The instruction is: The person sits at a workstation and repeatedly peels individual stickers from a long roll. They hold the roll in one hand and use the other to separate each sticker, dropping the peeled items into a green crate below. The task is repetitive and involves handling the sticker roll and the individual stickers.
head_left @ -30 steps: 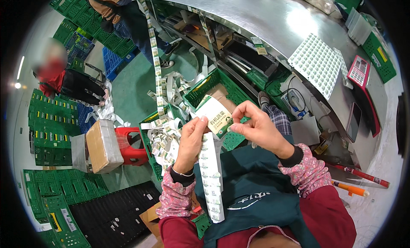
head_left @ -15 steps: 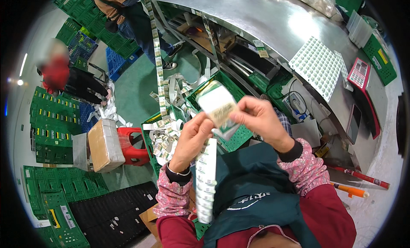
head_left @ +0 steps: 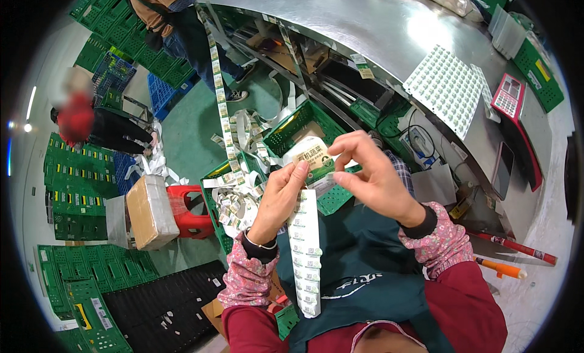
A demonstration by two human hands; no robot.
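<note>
My left hand pinches a beige and green printed label between thumb and fingers, its printed face up. A long white sheet of small green and white stickers hangs from just below that hand over my dark green apron; its top end passes behind the fingers, so how it is held is hidden. My right hand is at the label's right edge, thumb and index finger curved and apart, with nothing plainly between them.
Green crates filled with coiled label strips stand ahead. A long label strip runs up from them. On the metal table at right lie a sticker sheet and a red scale. Two people stand at left.
The label was blurred and touched by both hands; now it is steady in my left hand, and my right thumb and finger have parted from it. The hanging sticker sheet has swung right.
</note>
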